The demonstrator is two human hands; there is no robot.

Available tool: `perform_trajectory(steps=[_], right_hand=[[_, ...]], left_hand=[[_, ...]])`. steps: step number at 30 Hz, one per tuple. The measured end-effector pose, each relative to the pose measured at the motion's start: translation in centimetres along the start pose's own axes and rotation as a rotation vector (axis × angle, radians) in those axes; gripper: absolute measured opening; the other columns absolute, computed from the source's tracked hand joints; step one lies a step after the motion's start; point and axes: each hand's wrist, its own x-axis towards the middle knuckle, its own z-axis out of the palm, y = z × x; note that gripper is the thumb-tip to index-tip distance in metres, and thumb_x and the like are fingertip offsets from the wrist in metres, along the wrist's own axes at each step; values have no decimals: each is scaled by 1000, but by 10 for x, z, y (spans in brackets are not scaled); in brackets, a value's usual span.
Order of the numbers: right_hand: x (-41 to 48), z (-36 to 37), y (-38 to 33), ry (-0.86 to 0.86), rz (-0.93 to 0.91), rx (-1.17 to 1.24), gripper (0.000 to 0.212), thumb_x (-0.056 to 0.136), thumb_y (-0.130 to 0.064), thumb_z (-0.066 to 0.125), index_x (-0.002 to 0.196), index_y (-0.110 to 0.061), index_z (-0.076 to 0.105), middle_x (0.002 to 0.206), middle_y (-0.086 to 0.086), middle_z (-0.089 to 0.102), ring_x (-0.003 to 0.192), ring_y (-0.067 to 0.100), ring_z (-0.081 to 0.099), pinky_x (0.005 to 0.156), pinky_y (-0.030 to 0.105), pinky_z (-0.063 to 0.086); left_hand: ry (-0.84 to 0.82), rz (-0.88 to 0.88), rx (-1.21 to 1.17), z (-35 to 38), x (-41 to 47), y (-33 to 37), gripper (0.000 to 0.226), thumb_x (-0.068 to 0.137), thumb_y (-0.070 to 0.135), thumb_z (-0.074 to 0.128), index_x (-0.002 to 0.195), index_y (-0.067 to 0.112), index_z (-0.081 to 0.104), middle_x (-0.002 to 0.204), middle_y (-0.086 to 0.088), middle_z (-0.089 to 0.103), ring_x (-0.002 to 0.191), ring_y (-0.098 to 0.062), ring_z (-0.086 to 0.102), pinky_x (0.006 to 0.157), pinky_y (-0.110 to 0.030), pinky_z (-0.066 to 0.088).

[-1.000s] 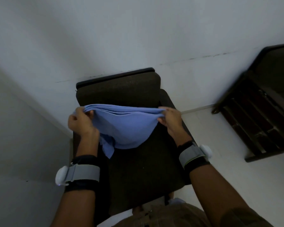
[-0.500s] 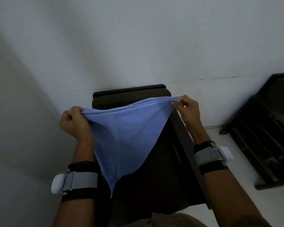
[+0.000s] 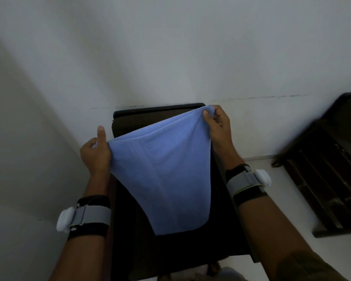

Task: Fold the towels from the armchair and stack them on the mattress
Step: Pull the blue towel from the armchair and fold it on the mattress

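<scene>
A blue towel [image 3: 164, 175] is held up in the air over the dark armchair [image 3: 170, 252]. It is held by its top edge, so the rest can hang down flat and the creases can fall out. That makes it easier to fold.

The left hand [image 3: 95, 153] is closed on the left top corner. The cloth is bunched in the fist, and the thumb sticks up. The right hand [image 3: 218, 124] is closed on the right top corner, with the cloth pinched between the thumb and the fingers. The right hand is held higher than the left one, so the top edge slopes up to the right.

The two hands are kept well apart. This pulls the top edge nearly tight, though it sags a little in the middle. The bottom of the towel hangs free above the seat and is not touched by anything that can be seen.

No other towels can be seen on the armchair, but part of the seat is hidden behind the cloth. The mattress is not in view. A dark wooden rack [image 3: 328, 179] stands on the floor to the right, well apart from the armchair.

The fold does not look started yet. Next, the two corners probably need to be brought together.
</scene>
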Motion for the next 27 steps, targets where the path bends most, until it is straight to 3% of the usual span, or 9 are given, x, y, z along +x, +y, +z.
perform_trajectory(steps=[5,11,17,19,23,25,27], right_hand=[[12,-22,16,-14,80,139,16,99,-11,55,83,-9,55,77,-4,56,75,10,52,73,22,44],[54,-15,6,-85,156,188,22,95,-15,59,77,-11,48,74,-8,57,72,6,53,69,18,44],[78,-12,-21,-28,83,333,24,93,-1,52,73,-13,50,68,-10,56,66,6,50,65,19,40],[73,-21,-32,-49,61,393,24,89,-2,54,69,-15,55,69,-8,56,69,8,48,66,21,38],[44,-38,-41,-155,56,454,30,80,-4,54,61,-25,63,66,-9,56,67,9,46,64,23,34],[25,-54,-36,-203,106,492,27,76,-3,55,61,-24,62,64,-8,54,62,8,45,61,24,31],[-4,-73,-17,-278,201,529,16,70,-9,67,63,-23,63,63,-7,55,61,8,48,60,25,32]], left_hand=[[4,137,28,12,-5,11,60,96,53,49,52,14,34,50,-1,29,44,-8,27,47,-19,27],[111,87,-18,42,20,34,62,90,59,52,50,18,30,49,-1,28,43,-6,27,52,-27,30],[174,341,-79,40,35,79,61,92,54,49,58,14,17,52,2,20,46,-3,23,52,-23,26],[193,402,-101,32,30,88,59,93,49,51,55,17,20,51,4,22,45,-1,25,52,-19,26],[140,411,-141,7,7,86,57,95,49,52,50,16,37,47,8,44,47,1,42,56,-21,39],[132,427,-146,-3,-17,76,56,95,43,53,48,19,35,41,16,40,44,4,39,54,-19,36],[111,432,-95,-14,-50,50,56,96,36,55,49,17,32,42,13,30,43,3,29,50,-18,26]])
